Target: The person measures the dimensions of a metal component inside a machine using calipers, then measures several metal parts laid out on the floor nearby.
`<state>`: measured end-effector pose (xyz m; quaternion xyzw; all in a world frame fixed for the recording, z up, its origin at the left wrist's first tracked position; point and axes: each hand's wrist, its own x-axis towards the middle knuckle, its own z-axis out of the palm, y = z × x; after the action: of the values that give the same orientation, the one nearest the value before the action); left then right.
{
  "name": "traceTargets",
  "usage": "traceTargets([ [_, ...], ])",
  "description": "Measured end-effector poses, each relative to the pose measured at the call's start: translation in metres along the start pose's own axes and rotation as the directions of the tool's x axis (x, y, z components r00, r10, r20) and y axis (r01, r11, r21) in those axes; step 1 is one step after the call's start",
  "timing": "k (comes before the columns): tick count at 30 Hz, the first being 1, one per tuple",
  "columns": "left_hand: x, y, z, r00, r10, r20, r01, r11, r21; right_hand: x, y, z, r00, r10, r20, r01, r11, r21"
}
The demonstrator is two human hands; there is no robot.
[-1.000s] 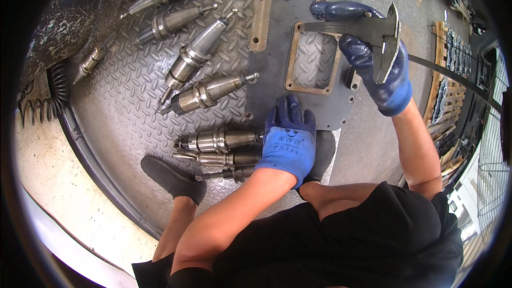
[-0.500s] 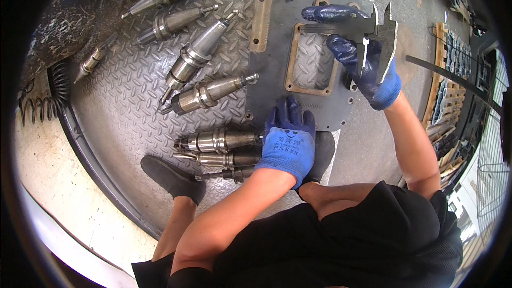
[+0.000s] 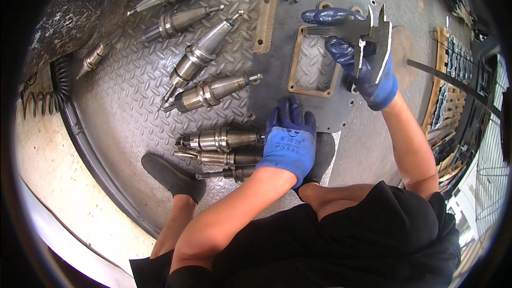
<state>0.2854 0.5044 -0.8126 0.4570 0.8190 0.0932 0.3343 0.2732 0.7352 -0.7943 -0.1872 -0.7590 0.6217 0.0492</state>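
The caliper (image 3: 352,28) is gaping wider, risking slipping if the right hand (image 3: 369,74) uncurls. Flat at six o'clock, the left hand (image 3: 290,136) seems empty.

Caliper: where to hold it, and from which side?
Hold the caliper by its flat beam, coming from the lower right, as the right hand does. The beam is long and straight, leaving room for finger and thumb; the pointed jaws stand at its right end, so the grip should probably avoid their tips.
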Motion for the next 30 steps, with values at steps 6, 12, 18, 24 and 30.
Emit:
traceTargets([
  [6,0.0,0.001,0.0,1.0,-0.006,0.011,0.006,1.0,0.022,0.001,0.0,0.001,1.0,0.015,-0.021,-0.016,0.999,-0.035],
  [12,0.001,-0.001,0.0,1.0,-0.002,0.008,0.001,1.0,0.021,0.003,-0.004,0.002,0.999,0.038,-0.026,-0.038,0.999,0.007],
  [18,-0.002,-0.006,0.003,0.999,0.036,-0.034,-0.036,0.999,0.01,0.001,-0.036,0.001,0.988,-0.154,-0.005,0.154,0.987,-0.046],
  [24,-0.002,-0.009,0.003,0.994,0.092,-0.059,-0.094,0.995,-0.017,-0.006,-0.065,0.011,0.952,-0.28,0.125,0.3,0.765,-0.57],
  [30,-0.003,-0.013,0.003,0.983,0.163,-0.084,-0.155,0.984,0.088,-0.02,-0.058,0.017,0.983,-0.082,0.165,0.175,0.699,-0.693],
])
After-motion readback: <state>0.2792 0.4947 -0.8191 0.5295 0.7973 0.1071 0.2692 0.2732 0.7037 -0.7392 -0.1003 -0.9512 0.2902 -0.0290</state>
